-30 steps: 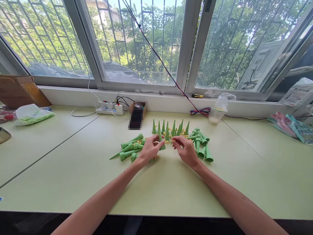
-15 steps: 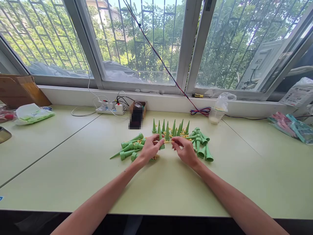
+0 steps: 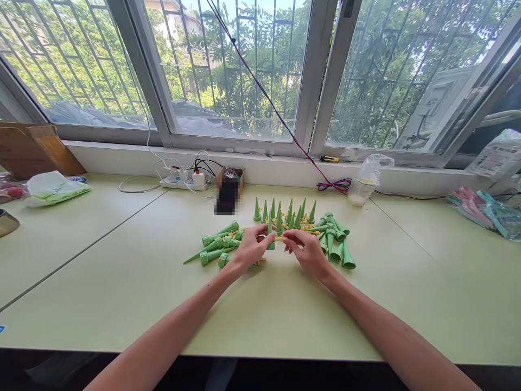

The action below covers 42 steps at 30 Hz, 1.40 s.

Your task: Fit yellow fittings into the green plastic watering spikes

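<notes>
My left hand (image 3: 251, 250) is closed around a green plastic watering spike (image 3: 269, 224), which points upward. From its side a small yellow piece (image 3: 279, 238) sticks out toward my right hand (image 3: 309, 253). The fingertips of that hand pinch the yellow piece's outer end, partly hiding it. Just behind both hands, several finished-looking green spikes (image 3: 290, 209) stand upright with yellow bits among them. A pile of green spikes with ribbed caps (image 3: 211, 256) lies left of my left hand. More green cones (image 3: 337, 244) lie to the right of my right hand.
At the back stand a power strip (image 3: 183, 183) with cables and a small box (image 3: 241, 178). A plastic cup in a bag (image 3: 360, 190) sits by a coiled cable (image 3: 334, 185). Bagged items (image 3: 484, 212) lie far right; a green-white packet (image 3: 57, 189) lies far left.
My right fingertips have moved slightly left, nearer the spike, along with the yellow piece. The spike in my left hand has shifted slightly right and is more upright.
</notes>
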{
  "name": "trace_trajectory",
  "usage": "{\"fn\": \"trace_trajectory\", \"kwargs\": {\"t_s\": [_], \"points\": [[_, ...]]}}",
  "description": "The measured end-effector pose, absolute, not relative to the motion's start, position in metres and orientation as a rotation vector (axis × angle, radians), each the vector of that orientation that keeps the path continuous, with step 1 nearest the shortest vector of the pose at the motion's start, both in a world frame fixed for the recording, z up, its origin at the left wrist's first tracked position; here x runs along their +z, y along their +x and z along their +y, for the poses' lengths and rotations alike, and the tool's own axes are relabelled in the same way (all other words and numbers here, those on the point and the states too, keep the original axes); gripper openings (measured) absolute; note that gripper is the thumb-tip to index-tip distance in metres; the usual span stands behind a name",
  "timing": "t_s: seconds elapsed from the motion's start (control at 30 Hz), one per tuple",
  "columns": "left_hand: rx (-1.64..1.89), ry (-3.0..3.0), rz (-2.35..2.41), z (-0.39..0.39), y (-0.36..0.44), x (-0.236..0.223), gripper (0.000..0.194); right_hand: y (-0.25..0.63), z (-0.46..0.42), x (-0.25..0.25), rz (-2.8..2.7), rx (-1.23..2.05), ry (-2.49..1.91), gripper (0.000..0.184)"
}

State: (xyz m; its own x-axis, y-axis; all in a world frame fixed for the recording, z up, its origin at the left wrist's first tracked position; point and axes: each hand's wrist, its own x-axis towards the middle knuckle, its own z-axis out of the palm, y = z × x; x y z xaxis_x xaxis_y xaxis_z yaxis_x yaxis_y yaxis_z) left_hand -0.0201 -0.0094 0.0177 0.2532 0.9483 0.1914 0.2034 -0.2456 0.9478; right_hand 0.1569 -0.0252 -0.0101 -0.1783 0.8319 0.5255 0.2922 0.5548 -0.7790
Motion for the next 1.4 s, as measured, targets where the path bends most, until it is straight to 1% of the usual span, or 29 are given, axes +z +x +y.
{"fn": "trace_trajectory", "kwargs": {"t_s": [0.33,0.77,1.07,1.4], "points": [[1.038,1.659,1.073,-0.0112,-0.0189,0.0181,0.040,0.1567,-0.0258,-0.0088,-1.754,0.605,-0.949,0.019],[1.057,1.642,1.072,-0.0105,-0.0175,0.0173,0.040,0.1568,-0.0254,-0.0091,-1.830,0.512,-0.948,0.017],[1.048,1.668,1.073,-0.0109,-0.0181,0.0172,0.042,0.1569,-0.0261,-0.0079,-1.855,0.518,-0.962,0.012],[1.040,1.658,1.092,-0.0100,-0.0180,0.0149,0.040,0.1564,-0.0255,-0.0075,-1.853,0.486,-0.988,0.017]]}}
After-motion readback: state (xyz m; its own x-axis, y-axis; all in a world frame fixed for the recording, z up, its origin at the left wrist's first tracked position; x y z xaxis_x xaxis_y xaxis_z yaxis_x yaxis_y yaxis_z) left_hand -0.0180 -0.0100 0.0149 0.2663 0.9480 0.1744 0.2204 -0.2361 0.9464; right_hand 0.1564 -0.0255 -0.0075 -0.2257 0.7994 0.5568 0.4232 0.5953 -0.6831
